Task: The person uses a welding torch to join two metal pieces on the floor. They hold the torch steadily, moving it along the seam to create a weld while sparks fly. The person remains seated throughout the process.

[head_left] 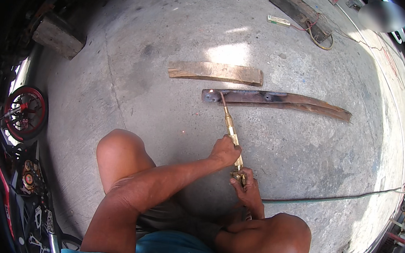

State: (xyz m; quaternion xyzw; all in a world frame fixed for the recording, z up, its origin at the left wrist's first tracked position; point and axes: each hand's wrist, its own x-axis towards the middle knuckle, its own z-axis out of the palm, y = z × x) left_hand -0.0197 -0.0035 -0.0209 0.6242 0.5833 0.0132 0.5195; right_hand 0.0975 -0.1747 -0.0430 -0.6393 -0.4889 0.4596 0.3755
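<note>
A brass gas torch (229, 121) points away from me, its bent tip over the left end of a long, rusty metal bar (306, 102) on the floor. Wrapped around the torch's middle is my left hand (226, 151). My right hand (249, 189) grips its rear end by the valve knobs, where some fingers are hidden. A small bright spot glows on the metal near the tip, beside dark, heat-stained patches and a round mark. Just beyond the bar lies a short wooden board (217, 73), apart from it.
From near my right hand a dark green hose (331, 199) runs right across the concrete floor (166, 104). Wooden blocks (58, 37) stand far left and far right, the right one with cables and a small box (278, 21). A red-and-black motorcycle (21, 159) is at left.
</note>
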